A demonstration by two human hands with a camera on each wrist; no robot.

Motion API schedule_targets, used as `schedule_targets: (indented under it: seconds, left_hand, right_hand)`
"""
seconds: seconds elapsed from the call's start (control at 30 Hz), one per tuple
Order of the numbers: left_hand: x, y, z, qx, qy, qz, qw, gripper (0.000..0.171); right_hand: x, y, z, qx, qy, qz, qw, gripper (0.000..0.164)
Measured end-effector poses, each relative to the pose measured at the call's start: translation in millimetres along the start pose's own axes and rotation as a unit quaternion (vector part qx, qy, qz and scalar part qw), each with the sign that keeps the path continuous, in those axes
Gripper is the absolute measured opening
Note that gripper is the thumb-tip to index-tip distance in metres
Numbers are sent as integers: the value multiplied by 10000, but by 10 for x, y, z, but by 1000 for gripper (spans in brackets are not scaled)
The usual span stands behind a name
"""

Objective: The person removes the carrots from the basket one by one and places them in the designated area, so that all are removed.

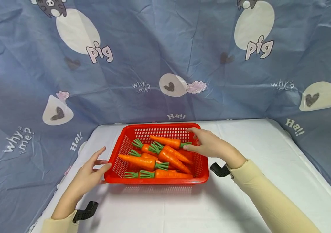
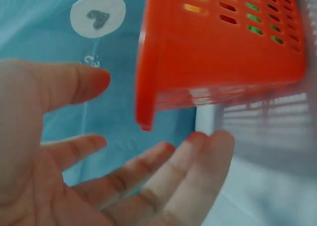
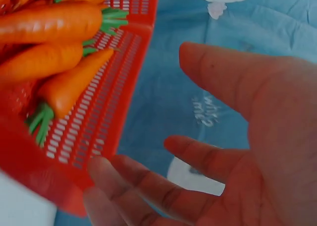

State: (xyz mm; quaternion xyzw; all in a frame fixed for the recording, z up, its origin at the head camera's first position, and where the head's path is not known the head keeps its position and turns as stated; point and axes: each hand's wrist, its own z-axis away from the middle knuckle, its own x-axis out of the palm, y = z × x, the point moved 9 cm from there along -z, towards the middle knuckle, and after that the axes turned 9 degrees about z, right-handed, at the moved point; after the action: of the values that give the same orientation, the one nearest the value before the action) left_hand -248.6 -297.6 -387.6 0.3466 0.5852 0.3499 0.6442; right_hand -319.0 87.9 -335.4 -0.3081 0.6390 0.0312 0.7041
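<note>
A red plastic basket [image 1: 156, 181] with slotted walls holds several orange carrots [image 1: 137, 160] with green tops. My left hand [image 1: 87, 177] is beside the basket's left rim, fingers spread and thumb apart from them. In the left wrist view a gap shows between the thumb [image 2: 81, 82] and the red rim [image 2: 146, 87], with the longer fingers reaching below it. My right hand [image 1: 212, 144] is at the right rim, fingers extended and slightly bent. From the right wrist, its fingertips [image 3: 101, 171] overlap the basket's edge, and nothing lies between thumb and fingers.
The basket is on a white-covered table [image 1: 241, 136]. Behind and to the left hangs a blue cloth [image 1: 136, 38] printed with pig motifs and words. Each wrist wears a black strap mount [image 1: 220, 169] by a cream sleeve [image 1: 270, 197].
</note>
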Motion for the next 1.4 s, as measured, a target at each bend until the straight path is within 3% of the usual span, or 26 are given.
schedule_targets:
  seconds: [0.13,0.27,0.7,1.0,1.2,1.4]
  left_hand:
    - [63,-155,-7,-223,-329,941,9948,82]
    - [113,-263,-12,-334,-476,1477,9873,83]
    - [241,-398,20,-294,-857,2308,9688,78]
    - [344,-500,37,-315,-1097,2841,9520,72]
    - [402,-535,53,-265,-1139,3287,9372,69]
    - [460,-565,55,-83,-1267,3705,9201,67]
  right_hand:
    - [67,-95,-168,-186,-244,-61,9995,76]
    - [147,-156,-298,-265,-570,-80,9980,77]
    - [360,-257,-588,-160,-1278,-342,9911,71]
    - [616,-238,-711,82,-2087,-1151,9712,70]
    - [697,-214,-763,180,-2095,-1193,9703,64]
    - [812,-216,-770,333,-2311,-1405,9622,60]
